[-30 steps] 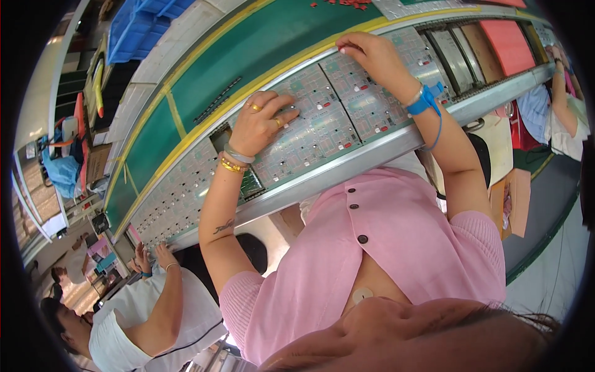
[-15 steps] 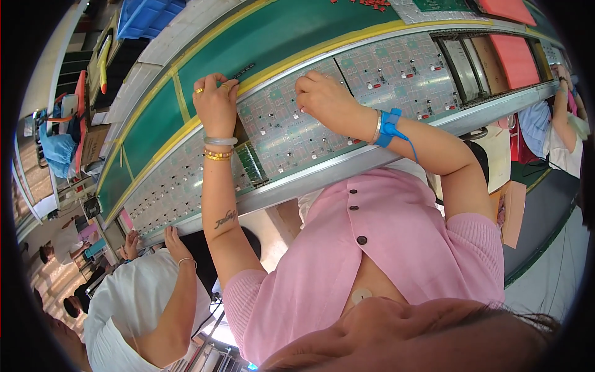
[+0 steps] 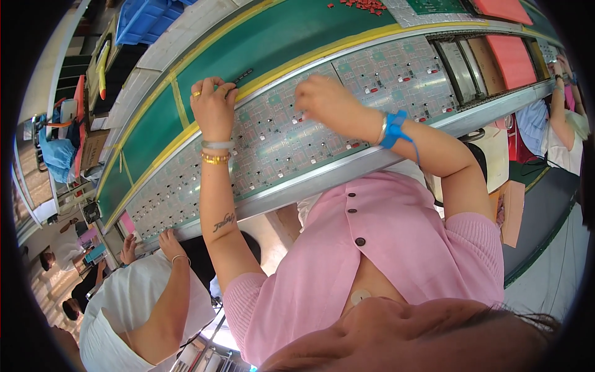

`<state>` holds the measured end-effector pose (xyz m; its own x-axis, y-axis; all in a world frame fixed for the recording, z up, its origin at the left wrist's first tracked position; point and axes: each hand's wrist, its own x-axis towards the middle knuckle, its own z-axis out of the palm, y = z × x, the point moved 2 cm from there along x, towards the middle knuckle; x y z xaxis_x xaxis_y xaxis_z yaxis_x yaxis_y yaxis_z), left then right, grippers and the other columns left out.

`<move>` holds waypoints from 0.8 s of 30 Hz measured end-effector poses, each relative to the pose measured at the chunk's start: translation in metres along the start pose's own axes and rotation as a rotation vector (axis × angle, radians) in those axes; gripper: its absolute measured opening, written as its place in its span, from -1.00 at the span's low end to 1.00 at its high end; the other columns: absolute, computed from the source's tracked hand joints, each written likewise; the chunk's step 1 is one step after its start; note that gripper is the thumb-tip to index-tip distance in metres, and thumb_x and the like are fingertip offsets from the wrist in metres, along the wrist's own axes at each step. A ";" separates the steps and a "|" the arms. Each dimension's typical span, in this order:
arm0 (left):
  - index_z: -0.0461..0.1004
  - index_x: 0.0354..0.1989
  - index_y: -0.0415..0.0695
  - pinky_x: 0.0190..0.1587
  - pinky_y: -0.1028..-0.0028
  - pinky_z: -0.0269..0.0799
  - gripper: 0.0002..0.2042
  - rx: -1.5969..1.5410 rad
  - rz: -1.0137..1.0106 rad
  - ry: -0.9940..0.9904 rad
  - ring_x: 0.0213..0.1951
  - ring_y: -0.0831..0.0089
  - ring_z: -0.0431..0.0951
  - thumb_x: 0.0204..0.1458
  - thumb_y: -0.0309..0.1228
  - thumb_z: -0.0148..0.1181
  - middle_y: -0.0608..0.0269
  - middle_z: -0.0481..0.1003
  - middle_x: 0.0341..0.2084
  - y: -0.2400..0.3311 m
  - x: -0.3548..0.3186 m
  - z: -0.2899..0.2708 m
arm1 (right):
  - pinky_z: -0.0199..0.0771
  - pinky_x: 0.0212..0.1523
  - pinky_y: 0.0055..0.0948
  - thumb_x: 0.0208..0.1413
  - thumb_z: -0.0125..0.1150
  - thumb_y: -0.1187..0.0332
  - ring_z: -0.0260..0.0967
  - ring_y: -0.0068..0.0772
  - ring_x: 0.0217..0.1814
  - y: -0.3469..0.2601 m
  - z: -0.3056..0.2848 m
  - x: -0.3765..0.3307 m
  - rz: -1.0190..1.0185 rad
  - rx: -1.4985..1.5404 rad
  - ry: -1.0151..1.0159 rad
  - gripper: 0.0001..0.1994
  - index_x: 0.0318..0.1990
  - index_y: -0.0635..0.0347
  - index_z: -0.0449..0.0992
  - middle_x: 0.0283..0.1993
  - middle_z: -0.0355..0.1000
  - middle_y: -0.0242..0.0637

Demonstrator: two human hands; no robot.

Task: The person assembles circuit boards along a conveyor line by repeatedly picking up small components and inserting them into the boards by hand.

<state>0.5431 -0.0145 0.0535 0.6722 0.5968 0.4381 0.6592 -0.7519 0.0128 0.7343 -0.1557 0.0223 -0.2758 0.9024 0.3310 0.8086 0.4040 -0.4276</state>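
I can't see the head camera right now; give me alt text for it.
A person's left hand has its fingertips at a black strip on a green surface, while the right hand, blurred, is over circuit boards along a metal rail. Small red parts lie farther off; a co-worker in white is at lower left.

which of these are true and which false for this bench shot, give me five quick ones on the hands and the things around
1. The right hand has a blue strap at its wrist. True.
2. The right hand is over the green surface. False: it is over a circuit board.
3. The left hand is at one end of a black strip. True.
4. The small red parts lie on the circuit board. False: they lie on the green surface.
5. The blue bin is at the upper left of the picture. True.
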 end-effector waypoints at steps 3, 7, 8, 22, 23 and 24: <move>0.59 -0.48 -0.03 -0.14 0.26 0.30 -0.86 -0.126 0.091 0.006 -0.19 0.25 0.39 -0.30 -0.43 0.36 0.37 0.46 -0.38 0.022 -0.001 -0.024 | 0.40 -0.20 -0.23 -0.06 0.20 0.33 0.39 -0.13 -0.21 0.061 -0.033 0.020 0.140 -0.117 0.365 -0.87 -0.34 0.13 0.51 -0.30 0.43 -0.23; 0.55 -0.48 -0.04 -0.15 0.28 0.33 -0.83 -0.468 0.310 -0.177 -0.20 0.24 0.41 -0.33 -0.44 0.36 0.35 0.46 -0.37 0.074 -0.021 -0.037 | 0.39 -0.17 -0.23 0.02 0.15 0.37 0.37 -0.10 -0.16 0.147 -0.045 0.039 0.233 -0.348 0.440 -0.87 -0.28 0.17 0.48 -0.27 0.43 -0.18; 0.55 -0.48 -0.04 -0.14 0.29 0.34 -0.83 -0.538 0.357 -0.215 -0.20 0.25 0.41 -0.34 -0.44 0.36 0.37 0.46 -0.37 0.084 -0.027 -0.035 | 0.38 -0.17 -0.23 0.00 0.16 0.37 0.37 -0.09 -0.18 0.160 -0.042 0.041 0.245 -0.376 0.432 -0.88 -0.32 0.17 0.47 -0.30 0.42 -0.16; 0.54 -0.41 0.01 -0.02 0.33 0.34 -0.81 -0.583 0.734 -0.326 -0.11 0.40 0.38 -0.29 -0.39 0.16 0.44 0.44 -0.27 0.115 -0.046 -0.013 | 0.37 -0.21 -0.19 -0.02 0.14 0.36 0.39 -0.05 -0.23 0.096 -0.058 0.002 0.371 0.113 0.326 -0.90 -0.37 0.16 0.48 -0.39 0.42 -0.12; 0.56 -0.37 0.03 -0.03 0.31 0.34 -0.77 -0.571 0.759 -0.342 -0.12 0.40 0.39 -0.32 -0.38 0.20 0.45 0.44 -0.27 0.116 -0.045 -0.013 | 0.39 -0.23 -0.22 0.03 0.13 0.35 0.40 -0.10 -0.23 0.098 -0.056 -0.002 0.426 0.086 0.276 -0.89 -0.32 0.17 0.47 -0.36 0.44 -0.17; 0.56 -0.37 0.03 -0.03 0.31 0.34 -0.77 -0.574 0.765 -0.344 -0.12 0.40 0.39 -0.32 -0.38 0.20 0.45 0.44 -0.27 0.117 -0.043 -0.013 | 0.40 -0.25 -0.26 0.08 0.13 0.35 0.42 -0.15 -0.24 0.099 -0.054 -0.005 0.482 0.057 0.226 -0.88 -0.27 0.17 0.47 -0.33 0.47 -0.22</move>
<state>0.5866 -0.1315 0.0481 0.9660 -0.1203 0.2288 -0.1889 -0.9328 0.3069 0.8441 -0.1286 0.0241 0.2437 0.9355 0.2559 0.7849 -0.0353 -0.6186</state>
